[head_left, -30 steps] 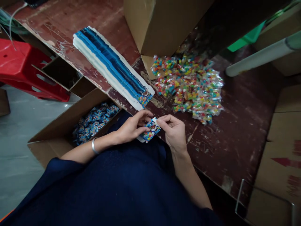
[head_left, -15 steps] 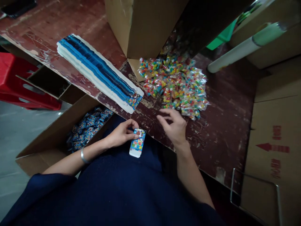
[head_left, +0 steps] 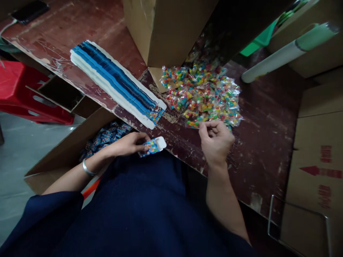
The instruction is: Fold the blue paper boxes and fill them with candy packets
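Note:
Between the thumb and fingers of my left hand (head_left: 134,143) is a small printed blue candy box (head_left: 152,147), its white end flap open and facing right. My right hand (head_left: 217,141) is closed in a pinch at the near edge of a heap of clear candy packets (head_left: 203,92). A packet of coloured candies (head_left: 191,124) sticks out to the left of its fingertips. To the left on the table lies a long overlapping row of flat blue-and-white boxes (head_left: 115,82). Filled blue boxes (head_left: 107,137) lie in a carton below my left forearm.
The open carton (head_left: 66,142) stands against the near table edge, beside a red stool (head_left: 24,89). A tall cardboard box (head_left: 168,32) rises behind the heap. At right are a white roll (head_left: 270,62), a carton with a red arrow (head_left: 318,142) and a metal frame (head_left: 297,207).
My left hand has turned the box so its open end points right instead of down. My right hand has moved right to the packets and closed on one.

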Motion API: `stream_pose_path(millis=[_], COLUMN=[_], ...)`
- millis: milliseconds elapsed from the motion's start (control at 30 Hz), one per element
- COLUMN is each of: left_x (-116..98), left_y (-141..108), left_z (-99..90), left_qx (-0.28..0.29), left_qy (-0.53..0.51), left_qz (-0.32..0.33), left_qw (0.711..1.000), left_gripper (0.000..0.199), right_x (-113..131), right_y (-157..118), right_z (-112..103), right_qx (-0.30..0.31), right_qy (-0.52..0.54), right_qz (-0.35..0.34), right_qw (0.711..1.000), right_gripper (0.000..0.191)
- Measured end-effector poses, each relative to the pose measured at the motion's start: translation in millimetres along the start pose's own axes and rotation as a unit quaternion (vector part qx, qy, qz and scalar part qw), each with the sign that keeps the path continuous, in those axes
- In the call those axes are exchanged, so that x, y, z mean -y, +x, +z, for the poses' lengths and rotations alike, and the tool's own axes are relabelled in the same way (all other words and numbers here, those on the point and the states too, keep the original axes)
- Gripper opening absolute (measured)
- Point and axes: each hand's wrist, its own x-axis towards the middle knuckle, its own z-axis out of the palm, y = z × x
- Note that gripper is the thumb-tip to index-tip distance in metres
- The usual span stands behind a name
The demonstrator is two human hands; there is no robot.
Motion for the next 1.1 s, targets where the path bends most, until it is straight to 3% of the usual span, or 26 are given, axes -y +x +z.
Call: stream_pose_path(millis=[67,167,400,467,533,600,667,733,867,1000,1100], left_x=[0,-5,-15,-17,-18,-19,-18,-15,-8,-6,-8], left_y=[10,21,21,21,20,20,20,22,26,29,28], left_z=[10.7,23.6,39.0,43.9,48.6,52.5,55.7,58.7,63.5,65.4,67.1], left_qx=[-0.06,-0.09,-0.131,-0.144,-0.168,-0.193,-0.2,-0.187,-0.144,-0.165,-0.187], left_qy=[-0.045,-0.082,-0.11,-0.142,-0.174,-0.185,-0.193,-0.212,-0.244,-0.268,-0.285], left_qz=[0.018,0.044,0.087,0.105,0.132,0.154,0.161,0.157,0.153,0.168,0.172], left_qw=[0.997,0.992,0.981,0.974,0.961,0.951,0.947,0.946,0.947,0.934,0.924], left_gripper=[0.028,0.03,0.028,0.035,0.05,0.059,0.056,0.049,0.045,0.052,0.055], right_x=[22,47,59,58,55,49,43,37,32,40,48], right_y=[-11,-23,-25,-28,-36,-48,-61,-70,-73,-66,-62], right_z=[-9,-16,-5,-1,3,8,13,18,26,29,29], right_qx=[0.038,0.114,0.187,0.213,0.229,0.215,0.192,0.177,0.14,0.104,0.097], right_qy=[0.078,0.104,0.059,0.09,0.147,0.2,0.232,0.244,0.228,0.272,0.332], right_qz=[0.022,0.016,-0.144,-0.128,-0.059,0.02,0.064,0.067,0.014,0.008,0.035], right_qw=[0.996,0.988,0.97,0.964,0.961,0.956,0.951,0.951,0.963,0.956,0.937], right_gripper=[0.019,0.015,0.012,0.014,0.022,0.036,0.045,0.041,0.014,0.011,0.022])
